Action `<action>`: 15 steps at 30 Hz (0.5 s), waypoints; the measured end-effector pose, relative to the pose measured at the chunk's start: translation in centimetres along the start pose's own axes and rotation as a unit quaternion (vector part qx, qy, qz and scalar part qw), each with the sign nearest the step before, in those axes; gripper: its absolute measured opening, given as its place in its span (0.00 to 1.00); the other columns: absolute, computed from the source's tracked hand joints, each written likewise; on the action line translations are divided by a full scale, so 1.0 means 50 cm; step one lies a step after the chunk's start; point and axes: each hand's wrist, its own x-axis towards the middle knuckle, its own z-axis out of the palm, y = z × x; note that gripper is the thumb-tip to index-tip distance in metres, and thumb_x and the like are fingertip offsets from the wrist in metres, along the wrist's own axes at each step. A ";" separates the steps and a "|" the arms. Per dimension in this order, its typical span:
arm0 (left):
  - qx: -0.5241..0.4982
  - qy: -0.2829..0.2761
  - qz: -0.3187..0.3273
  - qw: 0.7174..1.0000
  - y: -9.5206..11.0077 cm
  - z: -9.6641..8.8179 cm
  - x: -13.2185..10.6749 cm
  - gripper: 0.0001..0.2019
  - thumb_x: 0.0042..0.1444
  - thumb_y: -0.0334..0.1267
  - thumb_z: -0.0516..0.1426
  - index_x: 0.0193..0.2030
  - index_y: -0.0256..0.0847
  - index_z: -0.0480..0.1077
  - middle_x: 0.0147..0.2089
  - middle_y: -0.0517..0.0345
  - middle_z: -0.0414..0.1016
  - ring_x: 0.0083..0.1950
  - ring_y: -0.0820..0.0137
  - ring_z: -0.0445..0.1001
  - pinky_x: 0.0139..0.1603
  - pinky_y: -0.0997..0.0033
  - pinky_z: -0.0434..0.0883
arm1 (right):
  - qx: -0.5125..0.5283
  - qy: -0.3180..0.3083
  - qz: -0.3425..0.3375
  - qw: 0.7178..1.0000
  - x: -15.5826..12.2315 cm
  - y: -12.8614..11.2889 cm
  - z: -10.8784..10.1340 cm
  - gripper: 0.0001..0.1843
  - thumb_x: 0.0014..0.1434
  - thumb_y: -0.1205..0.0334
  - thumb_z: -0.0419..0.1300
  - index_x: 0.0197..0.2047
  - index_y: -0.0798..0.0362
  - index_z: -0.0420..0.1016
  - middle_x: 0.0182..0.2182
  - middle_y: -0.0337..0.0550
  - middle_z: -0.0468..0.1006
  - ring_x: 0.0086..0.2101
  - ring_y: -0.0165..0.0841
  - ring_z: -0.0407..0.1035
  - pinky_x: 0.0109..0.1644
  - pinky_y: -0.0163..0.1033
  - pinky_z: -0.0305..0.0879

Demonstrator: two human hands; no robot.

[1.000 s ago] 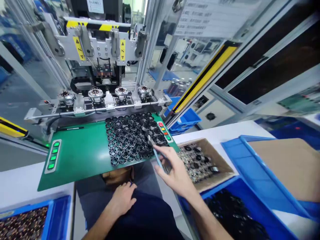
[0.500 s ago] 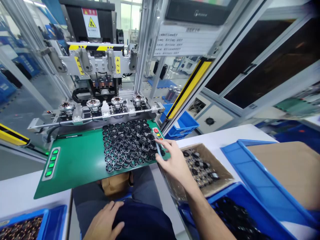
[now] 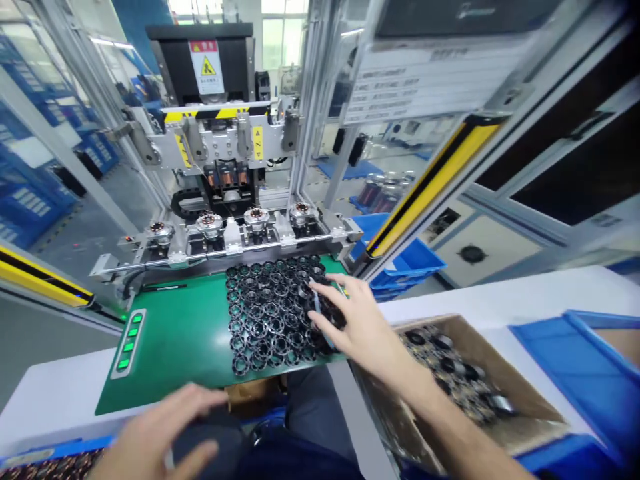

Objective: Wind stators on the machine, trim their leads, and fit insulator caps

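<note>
My right hand (image 3: 357, 323) lies over the right edge of a pile of black ring-shaped parts (image 3: 273, 313) on the green mat (image 3: 185, 340). Its fingers are spread toward the parts, and a thin blue-handled tool (image 3: 319, 310) is held under them. My left hand (image 3: 157, 433) hovers low at the front of the mat, blurred, with its fingers loosely apart and nothing in it. Behind the mat, a machine fixture (image 3: 230, 230) carries a row of several wound parts on round seats.
A cardboard box (image 3: 450, 373) of metal parts stands to the right of the mat. Blue bins sit at the far right (image 3: 585, 373) and bottom left (image 3: 45, 460). Yellow light-curtain bars (image 3: 430, 183) flank the machine opening. A green button strip (image 3: 129, 340) is on the mat's left.
My right hand moved left from the button strip onto the pile of rings. My left hand rose from my lap toward the mat's front edge. The view tilted up.
</note>
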 end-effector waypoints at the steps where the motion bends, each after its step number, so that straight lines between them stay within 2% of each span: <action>1: 0.017 0.058 -0.023 0.998 -0.016 -0.065 0.025 0.20 0.78 0.60 0.65 0.70 0.64 0.87 0.65 0.60 0.94 0.62 0.56 0.95 0.64 0.61 0.92 | -0.003 -0.008 -0.034 0.999 0.042 -0.017 -0.022 0.29 0.82 0.45 0.67 0.78 0.49 0.85 0.72 0.64 0.82 0.72 0.60 0.76 0.78 0.71 0.78; 2: 0.041 0.110 -0.040 0.992 -0.033 -0.133 0.061 0.22 0.77 0.64 0.65 0.66 0.61 0.88 0.61 0.58 0.95 0.56 0.55 0.96 0.58 0.60 0.92 | -0.006 -0.019 -0.062 0.998 0.095 -0.042 -0.040 0.29 0.83 0.46 0.67 0.79 0.49 0.84 0.72 0.63 0.82 0.71 0.58 0.76 0.78 0.68 0.78; 3: 0.069 0.136 -0.057 0.987 -0.051 -0.200 0.106 0.24 0.77 0.67 0.63 0.64 0.59 0.89 0.60 0.57 0.95 0.55 0.54 0.95 0.56 0.58 0.91 | -0.009 -0.054 -0.082 0.995 0.157 -0.072 -0.051 0.29 0.83 0.47 0.67 0.80 0.49 0.83 0.72 0.60 0.83 0.71 0.56 0.77 0.79 0.66 0.77; 5: 0.166 0.178 -0.106 0.964 -0.092 -0.314 0.217 0.25 0.78 0.64 0.57 0.65 0.55 0.87 0.62 0.55 0.93 0.59 0.51 0.92 0.62 0.52 0.88 | -0.026 -0.177 -0.091 0.980 0.294 -0.146 -0.044 0.26 0.85 0.52 0.65 0.80 0.46 0.82 0.71 0.53 0.85 0.71 0.49 0.79 0.81 0.58 0.76; 6: 0.234 0.167 -0.131 0.949 -0.115 -0.355 0.275 0.25 0.79 0.59 0.56 0.68 0.52 0.85 0.67 0.52 0.91 0.66 0.49 0.89 0.68 0.48 0.85 | -0.031 -0.205 -0.096 0.974 0.363 -0.184 -0.025 0.24 0.86 0.55 0.64 0.79 0.44 0.83 0.69 0.49 0.87 0.68 0.46 0.82 0.78 0.55 0.79; 7: 0.264 0.162 -0.143 0.940 -0.140 -0.384 0.330 0.25 0.78 0.56 0.58 0.69 0.47 0.85 0.70 0.45 0.89 0.71 0.45 0.85 0.74 0.44 0.82 | -0.037 -0.224 -0.097 0.969 0.426 -0.220 0.002 0.22 0.87 0.56 0.63 0.78 0.44 0.84 0.64 0.48 0.90 0.64 0.44 0.85 0.74 0.54 0.81; 9: 0.288 0.150 -0.165 0.931 -0.192 -0.409 0.423 0.24 0.73 0.52 0.64 0.68 0.42 0.85 0.71 0.37 0.86 0.76 0.41 0.80 0.79 0.43 0.78 | -0.070 -0.245 -0.078 0.964 0.530 -0.273 0.071 0.24 0.85 0.55 0.67 0.79 0.49 0.81 0.66 0.52 0.88 0.64 0.47 0.85 0.73 0.59 0.83; 11: 0.301 0.128 -0.185 0.927 -0.243 -0.406 0.484 0.24 0.71 0.52 0.68 0.67 0.41 0.86 0.71 0.34 0.85 0.76 0.39 0.79 0.75 0.45 0.79 | -0.104 -0.271 -0.056 0.955 0.600 -0.300 0.143 0.26 0.82 0.49 0.73 0.76 0.51 0.81 0.70 0.54 0.85 0.64 0.48 0.84 0.69 0.61 0.86; 13: 0.307 0.106 -0.196 0.925 -0.289 -0.392 0.516 0.23 0.71 0.53 0.69 0.64 0.40 0.87 0.69 0.34 0.85 0.75 0.40 0.80 0.72 0.47 0.80 | -0.132 -0.304 -0.038 0.943 0.642 -0.305 0.200 0.27 0.81 0.48 0.74 0.74 0.51 0.82 0.71 0.54 0.84 0.64 0.48 0.84 0.68 0.60 0.87; 15: 0.309 0.087 -0.195 0.927 -0.326 -0.382 0.533 0.24 0.74 0.56 0.69 0.63 0.40 0.86 0.69 0.36 0.84 0.75 0.43 0.79 0.73 0.46 0.80 | -0.149 -0.344 -0.025 0.927 0.670 -0.302 0.239 0.26 0.81 0.48 0.74 0.74 0.52 0.82 0.70 0.55 0.84 0.64 0.48 0.84 0.68 0.60 0.87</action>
